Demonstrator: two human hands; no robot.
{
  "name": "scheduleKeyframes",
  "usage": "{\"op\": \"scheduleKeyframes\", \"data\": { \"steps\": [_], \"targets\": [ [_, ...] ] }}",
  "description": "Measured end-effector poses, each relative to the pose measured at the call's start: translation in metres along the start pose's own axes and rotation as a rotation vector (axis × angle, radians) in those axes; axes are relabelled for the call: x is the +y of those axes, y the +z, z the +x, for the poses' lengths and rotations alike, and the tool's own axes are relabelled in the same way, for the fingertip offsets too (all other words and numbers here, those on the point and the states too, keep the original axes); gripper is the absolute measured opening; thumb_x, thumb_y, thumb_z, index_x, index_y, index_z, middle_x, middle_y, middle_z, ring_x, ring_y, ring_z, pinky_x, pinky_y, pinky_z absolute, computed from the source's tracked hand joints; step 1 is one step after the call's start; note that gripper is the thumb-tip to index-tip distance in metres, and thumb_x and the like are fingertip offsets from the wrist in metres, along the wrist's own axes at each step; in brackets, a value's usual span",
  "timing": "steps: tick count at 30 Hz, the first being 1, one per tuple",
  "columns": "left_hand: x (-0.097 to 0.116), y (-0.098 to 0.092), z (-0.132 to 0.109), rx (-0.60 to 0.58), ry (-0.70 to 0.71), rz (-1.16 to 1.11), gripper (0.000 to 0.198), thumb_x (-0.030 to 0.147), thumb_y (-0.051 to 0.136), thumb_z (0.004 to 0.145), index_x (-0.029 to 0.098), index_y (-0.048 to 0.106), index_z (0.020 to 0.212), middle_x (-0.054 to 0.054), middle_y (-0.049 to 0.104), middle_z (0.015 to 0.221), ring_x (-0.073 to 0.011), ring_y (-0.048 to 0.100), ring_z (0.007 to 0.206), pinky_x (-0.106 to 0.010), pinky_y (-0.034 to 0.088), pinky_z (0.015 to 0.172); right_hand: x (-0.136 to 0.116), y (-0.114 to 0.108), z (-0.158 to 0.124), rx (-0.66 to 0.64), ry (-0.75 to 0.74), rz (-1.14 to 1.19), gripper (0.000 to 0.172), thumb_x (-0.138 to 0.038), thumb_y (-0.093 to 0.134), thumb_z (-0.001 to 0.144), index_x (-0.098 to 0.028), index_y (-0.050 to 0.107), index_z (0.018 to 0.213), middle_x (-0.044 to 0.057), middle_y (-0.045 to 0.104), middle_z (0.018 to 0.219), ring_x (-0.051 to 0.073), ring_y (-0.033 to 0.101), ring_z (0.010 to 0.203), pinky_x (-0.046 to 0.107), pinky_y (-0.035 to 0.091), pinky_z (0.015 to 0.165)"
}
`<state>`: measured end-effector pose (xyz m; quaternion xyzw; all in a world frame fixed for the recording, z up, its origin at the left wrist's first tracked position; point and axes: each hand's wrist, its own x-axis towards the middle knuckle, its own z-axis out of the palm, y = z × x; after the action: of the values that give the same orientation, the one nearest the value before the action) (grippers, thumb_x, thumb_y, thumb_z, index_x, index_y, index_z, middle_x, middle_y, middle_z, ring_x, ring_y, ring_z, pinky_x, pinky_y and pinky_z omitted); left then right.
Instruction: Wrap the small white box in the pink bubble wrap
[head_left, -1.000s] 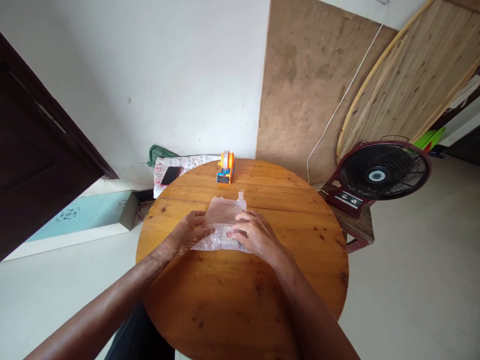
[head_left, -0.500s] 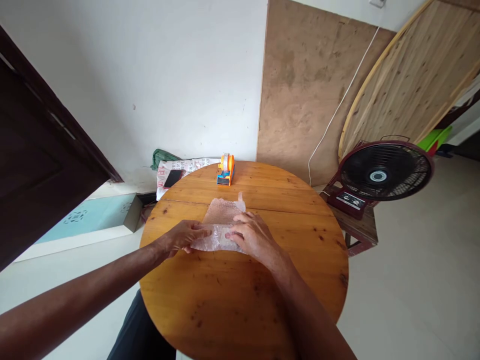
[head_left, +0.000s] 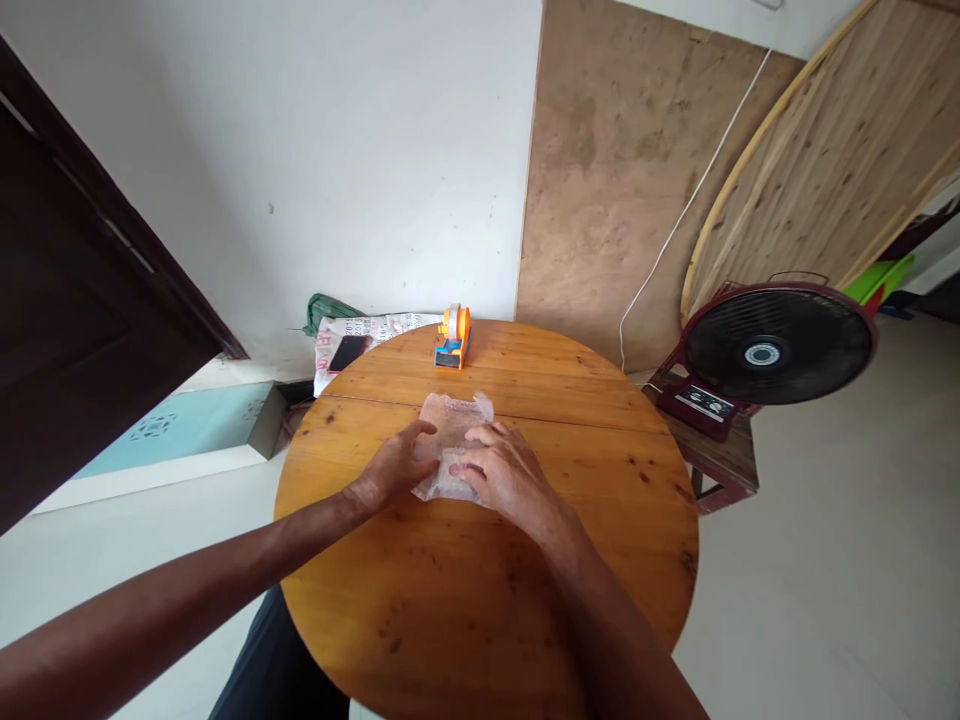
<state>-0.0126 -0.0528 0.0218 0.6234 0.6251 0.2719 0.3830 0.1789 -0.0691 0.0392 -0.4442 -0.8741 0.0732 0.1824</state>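
Note:
A piece of clear bubble wrap (head_left: 454, 428) lies on the round wooden table (head_left: 480, 600), its near end crumpled and doubled over. My right hand (head_left: 506, 470) rests on the right side of the wrap, thumb and bent fingers pressing it down. At the left edge is my left hand (head_left: 397, 465), its thumb and fingers apart with a gap between them. Whether anything lies under the layers is not clear. Beyond the wrap, an orange and blue tape dispenser (head_left: 454, 338) with a roll of tape stands at the table's far edge.
A black phone (head_left: 348, 353) lies on a printed white sack (head_left: 382, 326) behind the table's left rim. To the right, a dark red fan (head_left: 761, 350) stands on a small wooden stool (head_left: 724, 460). A white wall (head_left: 375, 180) rises close behind.
The left end of the bubble wrap has come inward to the right, making the near part narrower. My left hand has moved right and its fingers have parted. My right hand stays in place.

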Motion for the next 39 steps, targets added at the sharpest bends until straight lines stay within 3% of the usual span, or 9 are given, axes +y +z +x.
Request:
{"op": "scheduleKeyframes", "data": {
  "steps": [5,12,15,18,21,27,31,35,39],
  "targets": [
    [-0.001,0.011,-0.009,-0.035,-0.094,-0.22,0.076,0.022,0.054,0.072,0.015,0.027,0.143,0.012,0.041,0.055,-0.0085,0.043,0.039,-0.019,0.037,0.039,-0.001,-0.001,0.0,-0.008,-0.007,-0.008,0.025,-0.034,0.059,0.091,-0.021,0.076,0.079,0.005,0.067,0.109,0.022,0.054,0.104,0.034,0.041,0.087],
    [-0.013,0.023,-0.014,0.097,0.035,-0.369,0.093,0.025,0.06,0.069,0.017,0.015,0.149,0.012,0.048,0.06,-0.0076,0.046,0.043,-0.018,0.039,0.043,0.001,0.0,0.0,0.008,-0.005,-0.004,0.019,-0.031,0.062,0.089,-0.022,0.077,0.081,0.005,0.066,0.114,0.022,0.054,0.104,0.034,0.041,0.088],
    [-0.015,0.027,-0.014,0.127,0.013,-0.404,0.084,0.03,0.064,0.068,0.013,0.028,0.142,0.009,0.053,0.063,-0.0087,0.048,0.048,-0.019,0.039,0.045,0.001,0.002,0.0,0.018,-0.01,-0.011,0.02,-0.032,0.062,0.089,-0.022,0.077,0.08,0.005,0.066,0.114,0.022,0.055,0.103,0.034,0.041,0.087],
    [-0.011,0.03,-0.016,0.086,-0.035,-0.498,0.066,0.039,0.07,0.065,0.01,0.049,0.12,0.003,0.06,0.07,-0.0119,0.055,0.056,-0.023,0.043,0.051,0.002,0.002,0.0,0.009,-0.019,-0.024,0.017,-0.029,0.064,0.088,-0.021,0.076,0.079,0.005,0.066,0.114,0.022,0.055,0.103,0.034,0.041,0.087],
    [-0.005,0.031,-0.019,0.033,-0.036,-0.508,0.053,0.045,0.074,0.062,0.011,0.057,0.099,-0.003,0.065,0.078,-0.0159,0.06,0.066,-0.026,0.046,0.058,0.002,0.002,0.001,-0.009,-0.014,-0.025,0.012,-0.025,0.066,0.086,-0.021,0.076,0.081,0.005,0.067,0.114,0.023,0.054,0.105,0.034,0.041,0.087],
    [-0.006,0.027,-0.026,0.034,0.105,-0.217,0.03,0.036,0.067,0.073,0.015,0.061,0.093,-0.003,0.066,0.083,-0.0162,0.059,0.074,-0.025,0.044,0.063,0.001,0.0,0.001,-0.024,-0.006,-0.014,0.013,-0.026,0.064,0.087,-0.021,0.077,0.083,0.005,0.066,0.114,0.023,0.053,0.107,0.034,0.041,0.088],
    [-0.009,0.023,-0.03,0.049,0.106,-0.143,0.015,0.031,0.062,0.075,0.017,0.056,0.077,0.003,0.058,0.066,-0.0114,0.051,0.059,-0.022,0.038,0.054,0.0,-0.003,0.001,-0.046,0.006,-0.009,0.016,-0.026,0.063,0.088,-0.021,0.076,0.08,0.005,0.066,0.116,0.023,0.054,0.106,0.034,0.041,0.086],
    [-0.008,0.021,-0.029,0.049,0.081,-0.14,0.017,0.031,0.06,0.076,0.018,0.051,0.069,0.005,0.051,0.055,-0.0095,0.045,0.05,-0.02,0.034,0.048,0.0,-0.002,0.0,-0.043,0.006,-0.015,0.016,-0.028,0.063,0.088,-0.021,0.077,0.081,0.006,0.066,0.116,0.023,0.053,0.107,0.035,0.04,0.086],
    [-0.007,0.025,-0.028,0.109,0.256,-0.02,0.012,0.026,0.058,0.077,0.017,0.054,0.069,0.003,0.053,0.061,-0.0101,0.046,0.055,-0.021,0.036,0.052,0.001,-0.002,0.001,-0.06,0.001,-0.005,0.014,-0.024,0.064,0.087,-0.022,0.076,0.081,0.006,0.065,0.12,0.024,0.052,0.112,0.036,0.041,0.088]
  ]
}}
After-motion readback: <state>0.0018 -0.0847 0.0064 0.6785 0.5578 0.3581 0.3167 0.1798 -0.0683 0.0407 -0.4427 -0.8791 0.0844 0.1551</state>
